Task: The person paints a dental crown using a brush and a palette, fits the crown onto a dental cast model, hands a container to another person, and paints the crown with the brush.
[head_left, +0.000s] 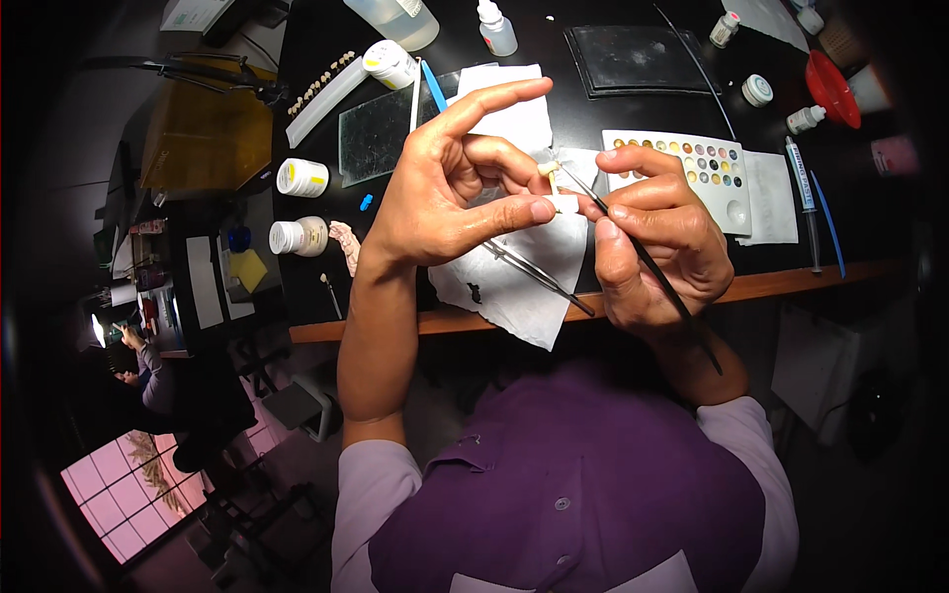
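Observation:
My left hand point(460, 188) pinches a small white peg point(563, 204) between thumb and fingers, its index finger stretched out above. On the peg sits a small cream-coloured tooth crown point(548, 170). My right hand point(667, 232) grips a thin black-handled brush point(657, 272) like a pen. The brush's tip is close beside the crown; whether it touches I cannot tell. Below the hands, metal tweezers point(539, 271) lie on a white paper towel point(499, 296) with a dark smudge. To the right is a white palette point(733, 210) with several coloured wells, partly covered by my right hand.
Two white jars point(302, 178) point(297, 237), a glass plate point(371, 138) and a row of sample teeth point(321, 84) stand at the left. Farther back are a dropper bottle point(497, 32) and a black slab point(643, 61). A syringe point(803, 188) lies right. Another person point(153, 381) sits far left.

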Demonstrator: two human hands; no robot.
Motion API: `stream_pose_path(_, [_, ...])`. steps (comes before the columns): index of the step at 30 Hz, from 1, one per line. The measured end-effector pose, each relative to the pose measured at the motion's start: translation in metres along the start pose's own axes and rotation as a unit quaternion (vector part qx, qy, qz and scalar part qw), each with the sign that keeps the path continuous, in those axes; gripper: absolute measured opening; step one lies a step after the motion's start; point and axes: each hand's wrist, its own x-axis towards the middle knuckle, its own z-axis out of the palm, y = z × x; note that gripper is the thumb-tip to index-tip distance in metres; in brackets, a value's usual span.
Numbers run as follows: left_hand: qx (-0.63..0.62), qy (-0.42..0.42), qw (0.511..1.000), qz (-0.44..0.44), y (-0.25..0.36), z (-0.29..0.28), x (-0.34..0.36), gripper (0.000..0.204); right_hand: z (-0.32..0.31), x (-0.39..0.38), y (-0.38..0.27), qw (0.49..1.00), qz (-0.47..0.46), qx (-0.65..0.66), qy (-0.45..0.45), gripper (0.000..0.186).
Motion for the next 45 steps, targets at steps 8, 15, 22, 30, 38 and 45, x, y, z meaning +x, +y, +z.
stream_pose_path(8, [0.006, 0.012, 1.0, 0.012, -0.0001, 0.0015, 0.0006, 0.089, -0.0027, 0.0034, 0.0008, 0.999, -0.014, -0.02, -0.024, 0.019])
stream_pose_path(15, [0.02, -0.003, 1.0, 0.019, -0.001, 0.0002, -0.0001, 0.084, 0.0003, -0.0026, 0.0007, 1.0, 0.014, 0.015, 0.006, 0.019])
stream_pose_path(22, [0.023, 0.012, 1.0, 0.006, 0.0011, 0.0019, 0.0011, 0.087, 0.0019, 0.0027, 0.0067, 0.999, -0.031, -0.022, 0.016, 0.02])
stream_pose_path(30, [0.011, 0.018, 1.0, -0.01, 0.0039, 0.0031, 0.0008, 0.086, 0.0013, -0.0025, 0.0035, 1.0, 0.017, 0.024, 0.004, 0.016])
stream_pose_path(38, [0.029, 0.012, 0.999, -0.01, 0.003, 0.0014, 0.0005, 0.087, 0.0015, 0.0034, 0.006, 1.0, -0.015, -0.006, -0.009, 0.017])
stream_pose_path(45, [0.032, 0.009, 0.999, -0.013, 0.0033, 0.0014, 0.0006, 0.088, 0.0009, 0.0017, 0.0018, 1.0, 0.0, -0.002, -0.022, 0.017])
